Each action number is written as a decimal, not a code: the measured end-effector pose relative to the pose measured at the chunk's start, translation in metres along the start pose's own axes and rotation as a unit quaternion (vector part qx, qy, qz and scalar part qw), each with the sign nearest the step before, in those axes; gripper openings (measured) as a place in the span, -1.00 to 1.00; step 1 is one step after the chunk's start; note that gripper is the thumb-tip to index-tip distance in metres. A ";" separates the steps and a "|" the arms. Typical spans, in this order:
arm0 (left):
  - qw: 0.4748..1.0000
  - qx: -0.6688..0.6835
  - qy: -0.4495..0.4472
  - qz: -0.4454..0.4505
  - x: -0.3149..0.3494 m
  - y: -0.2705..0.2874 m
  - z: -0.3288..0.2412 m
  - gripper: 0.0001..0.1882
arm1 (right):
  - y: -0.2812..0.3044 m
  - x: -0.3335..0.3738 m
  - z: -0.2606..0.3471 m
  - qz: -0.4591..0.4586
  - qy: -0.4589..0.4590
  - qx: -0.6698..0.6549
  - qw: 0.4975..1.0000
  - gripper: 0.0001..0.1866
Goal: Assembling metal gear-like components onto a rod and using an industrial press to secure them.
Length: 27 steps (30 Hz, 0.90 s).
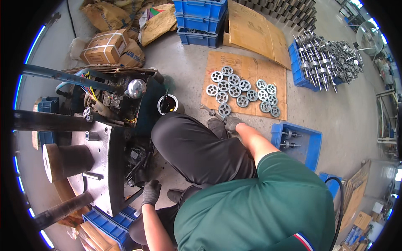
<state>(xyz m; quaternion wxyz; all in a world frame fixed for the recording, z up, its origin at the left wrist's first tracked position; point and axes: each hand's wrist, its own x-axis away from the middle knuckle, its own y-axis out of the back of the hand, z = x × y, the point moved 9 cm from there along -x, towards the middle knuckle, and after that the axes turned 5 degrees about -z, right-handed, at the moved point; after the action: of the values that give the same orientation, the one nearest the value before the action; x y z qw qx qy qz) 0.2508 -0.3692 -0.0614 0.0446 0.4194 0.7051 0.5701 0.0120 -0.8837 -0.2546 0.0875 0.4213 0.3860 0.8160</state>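
My right hand (233, 123), in a grey glove, reaches down beside my shoe (217, 127). Its fingers close on the end of a metal shaft (212, 112) that carries a small ring-like part, just off the near edge of a cardboard sheet (249, 109). On that sheet lie several round spoked metal wheels (233, 79). My left hand (151, 192), gloved too, is curled beside the press machine (100, 163), near its lower edge. What its fingers hold, if anything, is hidden.
A blue crate (310, 144) with a few shafts stands to my right; another crate (298, 67) beyond is heaped with shafts. Stacked blue crates (199, 23) and cardboard (255, 25) lie ahead. A pale-rimmed bucket (179, 106) sits between machine and knee. Black cable (341, 201) hangs at right.
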 end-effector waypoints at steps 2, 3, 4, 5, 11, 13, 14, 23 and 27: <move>1.000 0.026 0.004 -0.013 -0.008 0.003 -0.002 -0.72 | 0.009 0.013 -0.009 -0.002 -0.067 -0.131 0.989 -0.34; 0.999 0.032 0.037 -0.009 -0.011 0.003 0.001 -0.71 | 0.019 0.018 -0.002 -0.040 -0.050 -0.128 0.990 -0.32; 0.999 0.040 0.025 -0.017 -0.013 0.006 -0.004 -0.71 | 0.022 0.025 0.001 -0.038 -0.042 -0.136 0.989 -0.32; 0.999 0.042 0.018 -0.021 -0.015 0.007 -0.010 -0.71 | 0.027 0.033 0.003 -0.045 -0.044 -0.171 0.983 -0.31; 0.999 0.032 -0.032 -0.031 -0.020 0.032 -0.050 -0.70 | 0.055 0.086 0.010 -0.169 0.048 -0.057 0.983 -0.32; 0.997 0.035 -0.039 -0.058 -0.017 0.050 -0.060 -0.71 | 0.078 0.115 0.001 -0.223 0.084 -0.178 0.955 -0.53; 0.995 0.045 -0.033 -0.082 -0.015 0.062 -0.064 -0.71 | 0.092 0.122 0.001 -0.233 0.078 -0.193 0.950 -0.62; 0.932 0.179 -0.145 -0.280 0.025 0.164 -0.121 -0.76 | 0.287 0.298 0.256 -0.175 0.383 -0.081 0.903 -0.73; 0.908 0.269 -0.155 -0.282 0.039 0.183 -0.136 -0.60 | 0.250 0.315 0.388 -0.066 0.416 -0.056 0.905 -0.63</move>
<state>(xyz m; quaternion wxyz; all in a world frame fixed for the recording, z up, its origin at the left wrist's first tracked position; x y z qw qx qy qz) 0.2510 -0.4483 0.1561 0.1977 0.2827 0.9047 0.2500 0.1519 -0.6921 0.2516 -0.0037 0.0119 0.3676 0.9299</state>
